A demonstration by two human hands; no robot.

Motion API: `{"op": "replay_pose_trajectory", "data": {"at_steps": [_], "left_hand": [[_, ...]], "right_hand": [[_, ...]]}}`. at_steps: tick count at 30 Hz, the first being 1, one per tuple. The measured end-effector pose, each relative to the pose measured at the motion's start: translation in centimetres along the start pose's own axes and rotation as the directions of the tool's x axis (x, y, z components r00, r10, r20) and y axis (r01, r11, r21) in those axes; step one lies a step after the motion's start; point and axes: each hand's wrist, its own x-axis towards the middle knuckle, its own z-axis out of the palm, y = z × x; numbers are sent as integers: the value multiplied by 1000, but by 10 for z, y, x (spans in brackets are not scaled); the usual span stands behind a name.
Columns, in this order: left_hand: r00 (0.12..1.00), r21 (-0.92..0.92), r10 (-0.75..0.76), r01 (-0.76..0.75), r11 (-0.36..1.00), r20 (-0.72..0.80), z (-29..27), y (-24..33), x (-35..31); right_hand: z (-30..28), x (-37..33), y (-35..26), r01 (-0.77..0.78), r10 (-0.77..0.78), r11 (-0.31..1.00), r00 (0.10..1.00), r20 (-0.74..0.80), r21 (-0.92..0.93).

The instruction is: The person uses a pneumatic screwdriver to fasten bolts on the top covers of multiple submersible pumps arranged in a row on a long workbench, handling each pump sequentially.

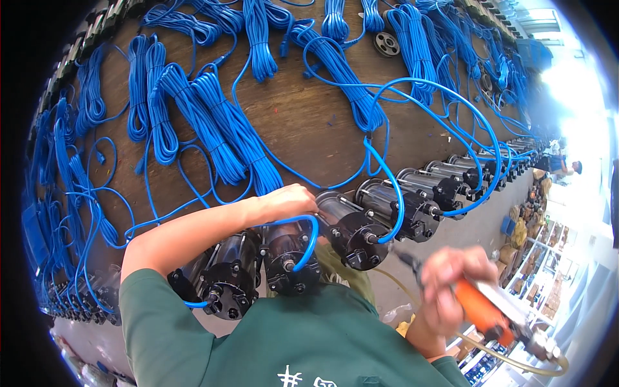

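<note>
My right hand (454, 284) is wrapped round an orange and silver air screwdriver (480, 311) at the lower right. The dark tip of the tool points up and left, toward the black end cap (362, 240) of a clear cylinder, and looks apart from it. A pale hose (509, 363) curves away from the tool's rear. My left hand (290, 201) lies curled beside that same cylinder, at the table edge. Its fingers bend down out of sight, hiding whatever they hold. Below my left wrist, a blue cable (309, 235) bends into the neighbouring cylinder's black cap (290, 274).
Several more clear cylinders with black caps (422, 222) line the table edge on both sides. Bundled blue cables (222, 122) cover much of the brown wooden table (290, 122). A grey wheel (386, 44) lies at the back. Shelving (541, 271) and another person (567, 166) appear at right.
</note>
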Motion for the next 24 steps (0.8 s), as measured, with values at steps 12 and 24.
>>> {"op": "replay_pose_trajectory", "data": {"at_steps": [12, 24], "left_hand": [[997, 169, 56, -66, 983, 60, 0, 3, -2], [997, 154, 61, -66, 986, 38, -2, -1, 6]], "right_hand": [[44, -11, 66, 154, -128, 986, 944, 303, -64], [37, 19, 67, 328, -233, 940, 817, 528, -94]]}}
